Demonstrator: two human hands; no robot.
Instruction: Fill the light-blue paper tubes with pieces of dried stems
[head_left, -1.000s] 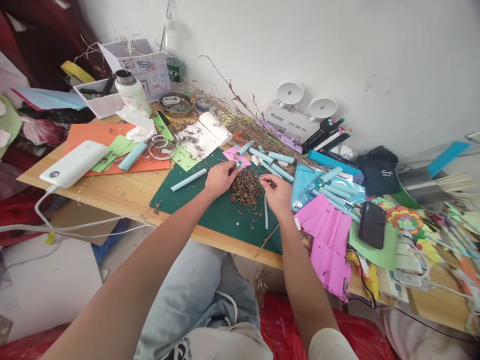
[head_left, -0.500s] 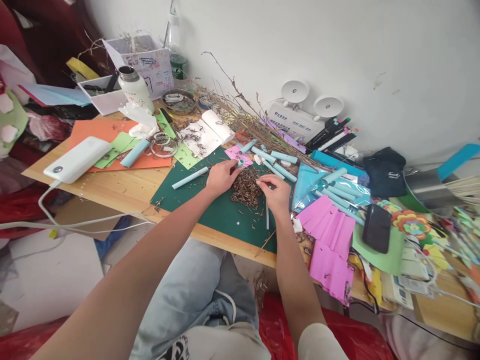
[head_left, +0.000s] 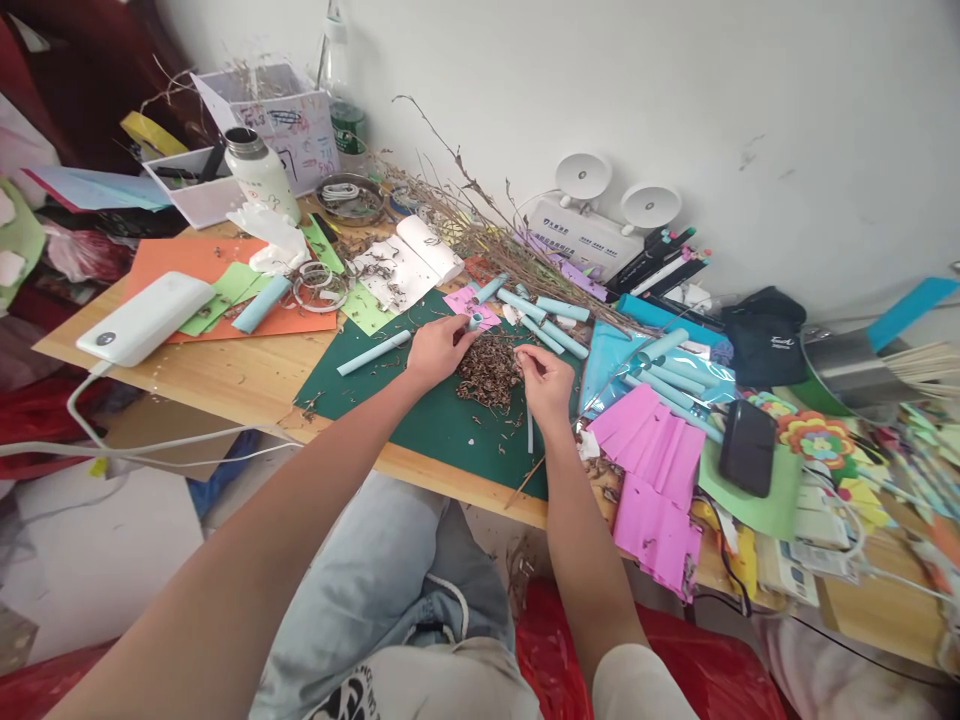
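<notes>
My left hand (head_left: 439, 350) is closed around a light-blue paper tube (head_left: 475, 321); only the tube's open end shows past the fingers. Just to its right lies a heap of brown dried plant bits (head_left: 491, 375) on a dark green cutting mat (head_left: 435, 430). At the heap's right edge my right hand (head_left: 546, 382) is pinched, thumb against fingertips, with what look like a few dried bits between them. Another blue paper tube (head_left: 373, 353) rests on the mat to the left. A thin pale strip (head_left: 530, 428) lies below my right hand.
Several blue tubes (head_left: 551, 333) lie behind the heap, with dry twigs (head_left: 487, 220) beyond. Pink crepe paper (head_left: 652, 450) and a black phone-like device (head_left: 748, 448) are on the right. A white power bank (head_left: 146, 318) and an open bottle (head_left: 259, 175) stand left.
The whole view has shifted slightly. My left hand keeps its hold on the tube, and my right hand stays pinched at the heap's right edge.
</notes>
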